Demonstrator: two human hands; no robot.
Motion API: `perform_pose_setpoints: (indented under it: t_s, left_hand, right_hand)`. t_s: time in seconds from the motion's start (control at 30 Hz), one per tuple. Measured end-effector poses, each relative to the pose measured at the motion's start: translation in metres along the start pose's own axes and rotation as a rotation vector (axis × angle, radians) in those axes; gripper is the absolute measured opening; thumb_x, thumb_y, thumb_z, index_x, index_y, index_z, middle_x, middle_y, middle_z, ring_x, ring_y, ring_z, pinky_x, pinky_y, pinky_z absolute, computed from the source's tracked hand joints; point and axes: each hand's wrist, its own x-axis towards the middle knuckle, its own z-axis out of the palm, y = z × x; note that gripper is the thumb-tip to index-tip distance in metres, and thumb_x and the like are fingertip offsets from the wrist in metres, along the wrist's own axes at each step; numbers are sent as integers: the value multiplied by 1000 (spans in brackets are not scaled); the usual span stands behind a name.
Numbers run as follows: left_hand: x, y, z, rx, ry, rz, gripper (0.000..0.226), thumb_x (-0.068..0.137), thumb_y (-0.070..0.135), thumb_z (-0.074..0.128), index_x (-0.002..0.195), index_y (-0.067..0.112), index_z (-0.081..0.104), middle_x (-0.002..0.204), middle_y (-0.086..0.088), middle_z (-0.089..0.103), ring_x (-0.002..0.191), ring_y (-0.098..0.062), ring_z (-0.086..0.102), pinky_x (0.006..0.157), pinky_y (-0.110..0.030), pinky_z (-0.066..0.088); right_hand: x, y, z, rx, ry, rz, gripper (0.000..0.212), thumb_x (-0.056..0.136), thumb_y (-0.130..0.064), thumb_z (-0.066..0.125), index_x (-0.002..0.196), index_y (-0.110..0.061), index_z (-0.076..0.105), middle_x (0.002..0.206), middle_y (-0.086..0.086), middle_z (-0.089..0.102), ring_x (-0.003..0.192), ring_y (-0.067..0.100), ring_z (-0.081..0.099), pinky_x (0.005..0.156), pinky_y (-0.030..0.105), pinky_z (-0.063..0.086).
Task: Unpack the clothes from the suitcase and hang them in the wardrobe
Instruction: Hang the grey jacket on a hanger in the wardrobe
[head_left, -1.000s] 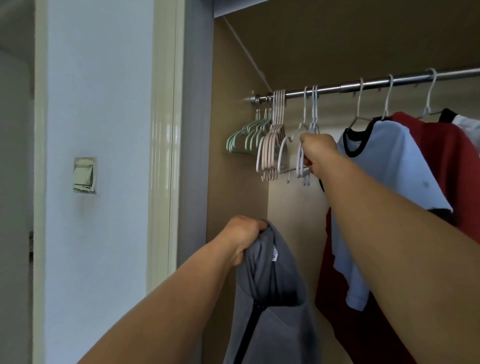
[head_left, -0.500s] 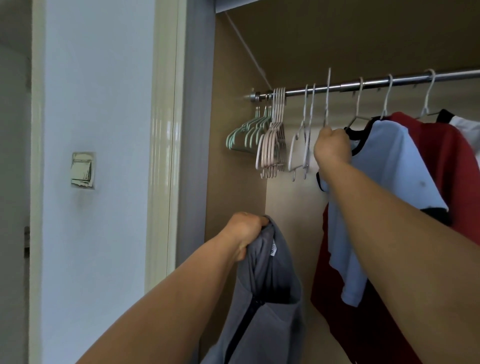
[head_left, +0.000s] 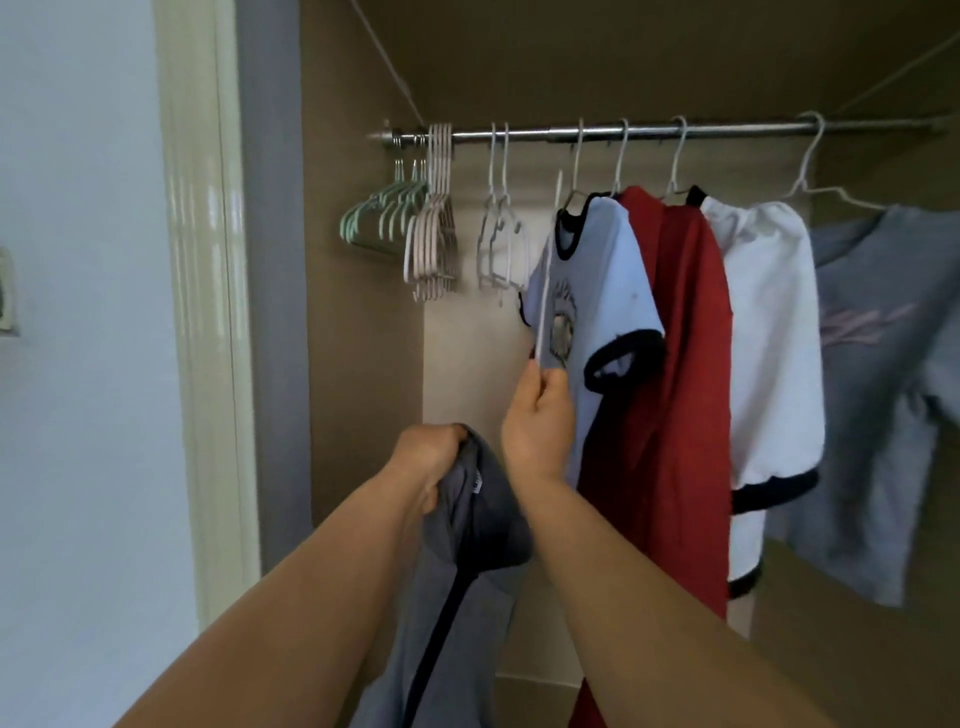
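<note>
Head view: right hand (head_left: 537, 426) fingers (head_left: 532, 376) pinch a thin white hanger (head_left: 546, 291), edge-on, its long axis near upright, hook toward the rail (head_left: 649, 130). Left hand (head_left: 431, 452) bunches the grey zip garment's (head_left: 467, 561) collar below the rail; soft, light, limp, it hangs downward, and looks best held at the shoulders.

Two bare forearms enter from the bottom edge and end in a left hand (head_left: 434, 457) and a right hand (head_left: 537, 423). No sleeve, cuff, watch, bracelet or ring shows anywhere on them; the arms are uncovered from the frame edge to the wrists. Both hands are ungloved. The fingernails are too small and blurred to describe.
</note>
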Motion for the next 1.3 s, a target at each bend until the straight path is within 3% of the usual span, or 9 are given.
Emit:
perform_pose_setpoints:
  t_s: [0.17,0.23,0.4,0.67,0.87,0.97,1.07,1.13,1.3]
  left_hand:
    - [-30,-17,17,-40,-7,-74,18,88,9,54,96,-4,64,96,-20,67,86,-31,64,73,-36,55]
    - [-42,-23,23,-32,-11,-71,18,87,10,55,92,-4,66,98,-21,68,91,-32,64,81,-40,55]
    - [-94,-40,45,-89,-83,-147,17,85,12,56,74,5,66,74,-12,65,64,-23,60,67,-29,51]
    - [-183,-78,70,26,-11,-126,29,89,12,55,61,9,64,71,-12,62,74,-25,57,77,-35,49]
    - [-226,-102,52,205,-83,-116,19,85,20,59,94,8,71,102,-18,69,96,-32,65,92,-44,52]
    - [-251,-111,38,273,-116,-97,20,88,20,58,100,10,70,100,-12,71,95,-27,66,92,-42,52]
    - [-272,-124,17,309,-194,-137,22,89,19,57,107,12,68,103,-7,71,97,-23,66,95,-39,51]
    - [-284,-130,-2,341,-225,-162,23,85,22,60,105,16,69,104,-5,71,99,-23,65,98,-41,49]
    - [-296,-136,-48,263,-254,-242,16,90,16,61,101,8,70,100,-7,71,88,-18,66,81,-23,54]
  right_hand:
    - [-66,24,-31,-72,-68,46,37,101,-30,36,65,-28,27,57,-7,39,62,17,46,59,30,34]
    - [-87,29,-44,-80,-92,57,36,101,-30,37,66,-28,28,59,-4,42,64,18,48,59,31,32]
    - [-132,32,-89,-96,-223,84,27,100,-33,37,81,-16,43,61,-11,42,66,16,50,60,36,38]
    - [-184,38,-175,-7,-427,161,28,97,-34,38,71,-24,43,61,-9,48,58,9,47,57,32,38]
    - [-188,27,-206,64,-426,383,30,87,-18,49,58,-19,43,58,-3,46,63,16,44,63,35,37]
    - [-174,26,-199,-60,-446,479,6,85,-21,50,81,-18,54,71,-2,55,75,23,57,76,41,50]
    - [-172,17,-179,53,-515,726,56,82,-25,53,136,-19,37,92,3,62,84,24,63,86,46,54]
    - [-177,9,-163,190,-518,833,69,86,-15,56,146,-17,21,95,5,61,83,23,63,82,44,56]
    - [-190,9,-137,305,-446,1023,10,87,-10,59,87,-9,50,58,5,44,43,14,43,39,22,41]
